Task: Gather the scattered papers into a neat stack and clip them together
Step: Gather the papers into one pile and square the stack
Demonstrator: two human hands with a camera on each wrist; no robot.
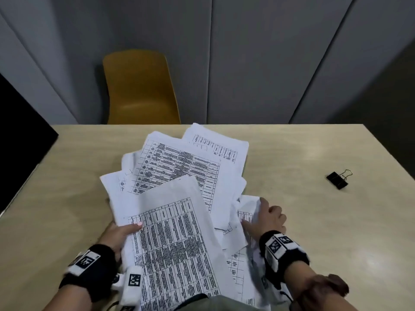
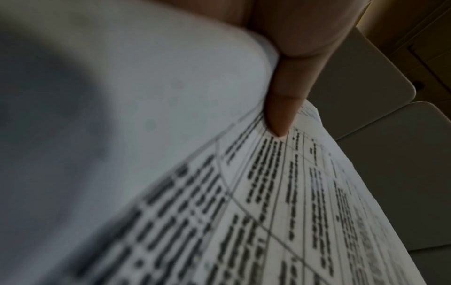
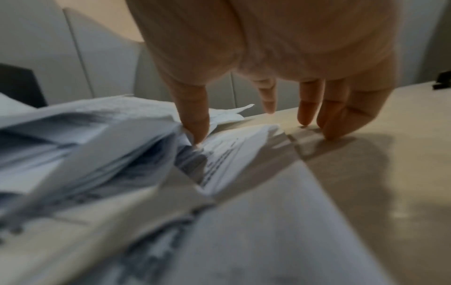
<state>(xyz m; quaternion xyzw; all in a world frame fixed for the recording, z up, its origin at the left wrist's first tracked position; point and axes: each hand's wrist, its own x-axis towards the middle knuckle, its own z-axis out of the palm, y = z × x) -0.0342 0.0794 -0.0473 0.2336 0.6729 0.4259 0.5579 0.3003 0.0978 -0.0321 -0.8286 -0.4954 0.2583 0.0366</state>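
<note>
Several white printed sheets (image 1: 186, 167) lie fanned in a loose pile mid-table. My left hand (image 1: 129, 228) pinches the left edge of the nearest tabled sheet (image 1: 175, 243); its thumb (image 2: 280, 115) lies on top and its fingers are hidden beneath. This sheet is raised above the others. My right hand (image 1: 265, 218) is at the pile's right side with fingers spread. Its thumb (image 3: 197, 133) touches a sheet's edge (image 3: 234, 152) and its other fingertips (image 3: 329, 133) touch the table. A black binder clip (image 1: 339, 179) lies apart on the right, also visible as the binder clip (image 3: 442, 83).
The light wooden table (image 1: 303, 221) shows bare surface to the right and left of the pile. A mustard chair (image 1: 141, 88) stands behind the far edge. A black panel (image 1: 20, 142) borders the table's left side. Grey wall panels lie beyond.
</note>
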